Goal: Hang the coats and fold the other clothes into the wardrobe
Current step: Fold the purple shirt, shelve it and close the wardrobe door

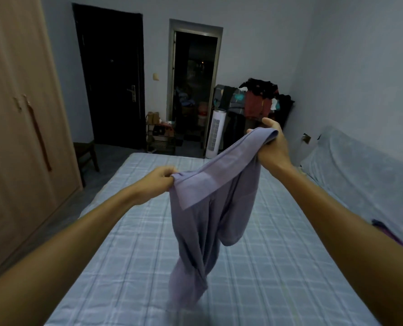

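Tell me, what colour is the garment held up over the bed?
The garment is plain lilac, seen best in the head view.

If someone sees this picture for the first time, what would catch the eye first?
The lilac garment in the middle, held up over the checked bed: the left hand pinches one end of its top edge, the right hand grips the other, higher. Then the closed wardrobe on the left and the dark heap of clothes in the far right corner.
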